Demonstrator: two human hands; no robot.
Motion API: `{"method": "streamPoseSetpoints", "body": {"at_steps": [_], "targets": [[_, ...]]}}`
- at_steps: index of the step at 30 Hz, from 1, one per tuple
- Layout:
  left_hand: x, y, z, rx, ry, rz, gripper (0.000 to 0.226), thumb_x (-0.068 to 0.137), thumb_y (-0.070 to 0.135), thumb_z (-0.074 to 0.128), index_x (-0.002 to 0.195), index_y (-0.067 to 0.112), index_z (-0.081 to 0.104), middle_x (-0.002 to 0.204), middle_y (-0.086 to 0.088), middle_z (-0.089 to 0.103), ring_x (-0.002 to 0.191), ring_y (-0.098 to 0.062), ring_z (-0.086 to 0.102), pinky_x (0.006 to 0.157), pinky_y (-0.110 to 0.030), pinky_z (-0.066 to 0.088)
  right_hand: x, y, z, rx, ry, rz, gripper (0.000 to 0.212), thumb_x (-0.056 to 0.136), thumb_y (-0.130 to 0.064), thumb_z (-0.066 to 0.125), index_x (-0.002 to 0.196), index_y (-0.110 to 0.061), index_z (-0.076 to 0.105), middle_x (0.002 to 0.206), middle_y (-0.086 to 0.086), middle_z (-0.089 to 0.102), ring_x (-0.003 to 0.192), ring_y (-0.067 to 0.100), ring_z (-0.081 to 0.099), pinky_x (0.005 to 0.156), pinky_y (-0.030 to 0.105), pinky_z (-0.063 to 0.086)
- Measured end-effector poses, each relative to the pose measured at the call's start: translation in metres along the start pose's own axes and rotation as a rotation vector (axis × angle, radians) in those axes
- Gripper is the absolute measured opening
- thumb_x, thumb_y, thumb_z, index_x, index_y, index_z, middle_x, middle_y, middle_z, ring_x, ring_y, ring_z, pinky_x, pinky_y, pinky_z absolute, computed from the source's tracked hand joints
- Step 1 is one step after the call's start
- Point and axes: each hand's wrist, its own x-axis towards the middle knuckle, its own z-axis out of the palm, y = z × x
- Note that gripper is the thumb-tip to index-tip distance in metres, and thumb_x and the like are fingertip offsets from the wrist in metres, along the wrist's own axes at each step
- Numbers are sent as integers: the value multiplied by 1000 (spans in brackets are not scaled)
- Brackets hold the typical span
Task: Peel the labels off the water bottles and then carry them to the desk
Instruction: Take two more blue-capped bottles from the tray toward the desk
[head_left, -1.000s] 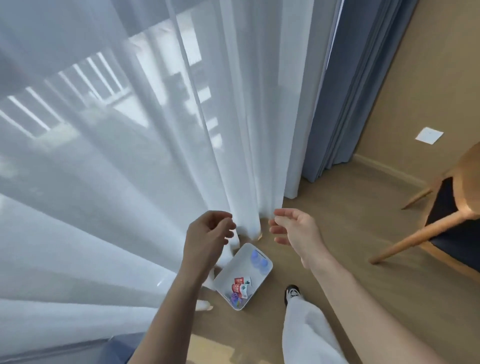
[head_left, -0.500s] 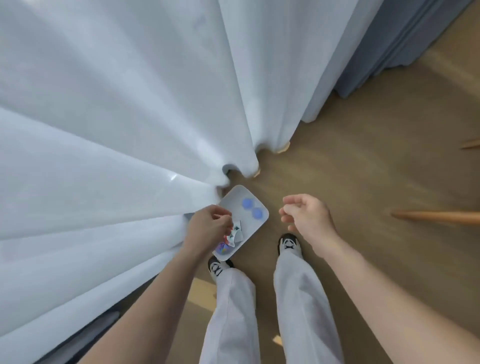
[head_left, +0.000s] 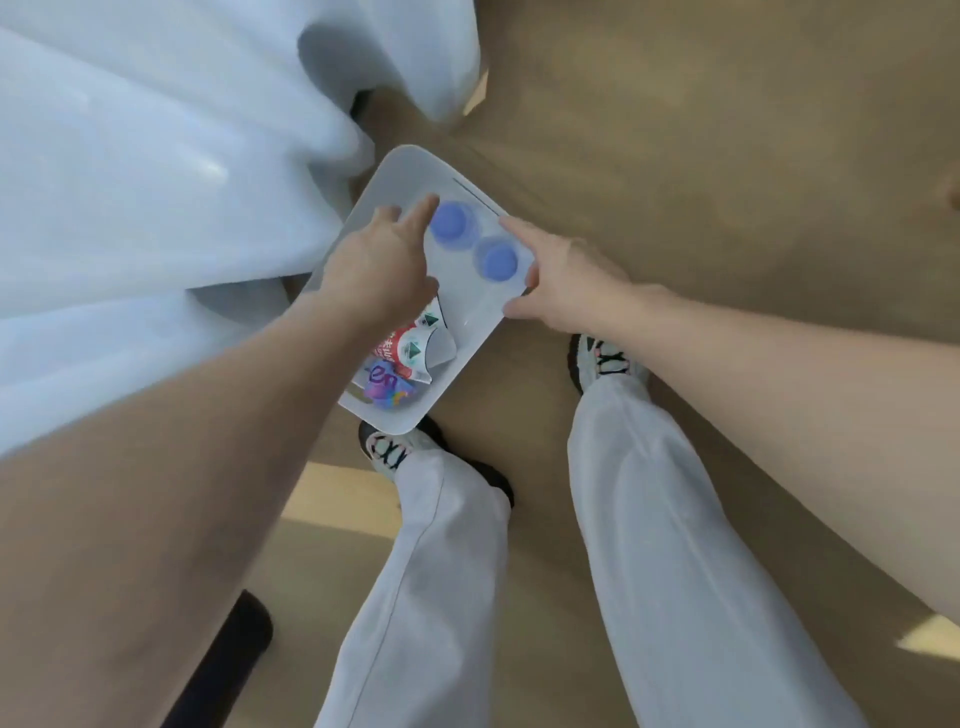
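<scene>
A white tray (head_left: 402, 169) lies on the wooden floor below me. Two clear water bottles stand upright in it, seen from above by their blue caps, one (head_left: 449, 221) farther and one (head_left: 498, 262) nearer. Crumpled peeled labels (head_left: 410, 353), red, white and purple, lie in the tray's near end. My left hand (head_left: 379, 265) hovers over the tray with fingers spread, its index fingertip beside the farther cap. My right hand (head_left: 566, 280) is at the tray's right rim, with finger and thumb apart on either side of the nearer bottle. Neither hand holds anything.
A white sheer curtain (head_left: 156, 156) hangs at the left and overlaps the tray's far left corner. My two feet in sneakers (head_left: 608, 358) (head_left: 387, 449) stand just behind the tray. A dark object (head_left: 223, 660) lies at the lower left.
The view has tilted down and closed in on the tray. Both hands have dropped from chest height to the bottles, the left opening its fingers by the farther cap.
</scene>
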Motion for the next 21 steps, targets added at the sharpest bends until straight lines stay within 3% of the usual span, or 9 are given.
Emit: {"method": "streamPoseSetpoints", "body": {"at_steps": [3,8,11,15,17,19,21], "targets": [[36,3,16,-1,23,98,70,83,12,62,145,20,29,137,-20,44,115,-41,51,91,-42,41,36,2,10,15,-29,-26,73,77,-19,73,141,-29,39,135,5,54,118,24,53,84,24,39],[60,6,29,-11,154,118,42,83,15,61,122,8,47,115,-26,56,100,-43,55,77,-41,40,56,18,23,-36,97,-113,49,75,-22,73,121,-30,55,112,5,62,89,23,53,71,28,38],[46,5,28,-135,259,98,35,82,16,57,115,5,50,106,-23,61,94,-39,56,66,-34,33,44,20,20,-18,192,-179,38,78,-20,68,114,-24,57,97,-3,54,95,26,56,74,32,42],[-11,0,7,-439,363,-63,36,72,23,64,103,8,56,83,-5,58,78,-30,57,62,-31,40,6,8,14,58,252,-236,39,78,-21,68,115,-17,55,116,7,50,105,24,54,88,39,44],[-52,1,-13,-555,397,-118,32,70,26,67,96,11,58,74,3,56,72,-21,54,57,-22,32,-28,-7,5,205,295,-263,37,79,-18,67,114,-12,55,118,6,52,104,20,52,87,31,41],[-100,4,-39,-638,406,-112,26,70,29,72,87,17,56,65,12,55,63,-7,53,54,-16,34,-72,-25,-8,407,342,-264,32,81,-14,66,111,-12,54,103,-2,57,98,16,54,84,28,40],[-151,7,-68,-707,412,-82,26,70,30,75,85,20,57,66,15,56,58,2,51,57,-10,38,-117,-45,-20,550,367,-279,32,83,-14,65,113,-14,54,97,-13,58,105,14,58,94,30,43]]}}
